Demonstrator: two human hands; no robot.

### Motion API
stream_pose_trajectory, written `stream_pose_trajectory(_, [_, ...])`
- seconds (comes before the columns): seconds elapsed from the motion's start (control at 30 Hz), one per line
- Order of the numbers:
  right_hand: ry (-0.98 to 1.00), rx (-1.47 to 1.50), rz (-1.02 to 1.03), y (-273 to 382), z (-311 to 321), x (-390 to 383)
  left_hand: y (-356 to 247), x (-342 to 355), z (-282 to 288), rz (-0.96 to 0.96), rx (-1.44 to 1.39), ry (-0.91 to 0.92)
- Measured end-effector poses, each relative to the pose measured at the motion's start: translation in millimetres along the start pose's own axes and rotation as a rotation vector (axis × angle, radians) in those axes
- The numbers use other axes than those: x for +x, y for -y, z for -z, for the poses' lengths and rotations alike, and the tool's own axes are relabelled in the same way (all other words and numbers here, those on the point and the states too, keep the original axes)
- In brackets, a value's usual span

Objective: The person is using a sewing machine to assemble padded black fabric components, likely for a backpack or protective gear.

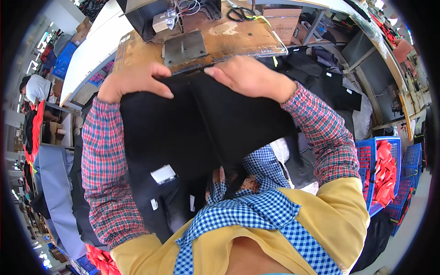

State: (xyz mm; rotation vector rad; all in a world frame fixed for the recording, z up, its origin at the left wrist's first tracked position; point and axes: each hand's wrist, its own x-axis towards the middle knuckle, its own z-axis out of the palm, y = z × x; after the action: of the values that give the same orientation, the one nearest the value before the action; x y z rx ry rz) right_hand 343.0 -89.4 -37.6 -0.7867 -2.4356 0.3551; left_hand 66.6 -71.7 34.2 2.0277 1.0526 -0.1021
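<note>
A black cloth piece, with a fold or seam running down its middle, hangs before me. My left hand holds its upper left edge, with the thumb in front and the index finger along the top. At the upper right edge, my right hand grips it between thumb and fingers, most of the fingers hidden behind. Its top edge lies close to a metal plate set on a worn wooden board. Below it, a white label shows on dark cloth over my lap.
On the board's far side stand an open machine housing with wires and black-handled scissors. Dark labelled cloth pieces are heaped at the right. A blue crate there holds red strips. A white tabletop lies left.
</note>
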Motion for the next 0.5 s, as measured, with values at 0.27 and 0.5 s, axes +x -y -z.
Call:
stream_pose_trajectory(0.27, [0.020,-0.351,-0.011,-43,11,51,38,45,50,-0.034,-0.047,-0.047])
stream_pose_trajectory(0.5, [0.057,-0.379,-0.002,-66,12,93,51,47,67,0.089,-0.135,-0.166])
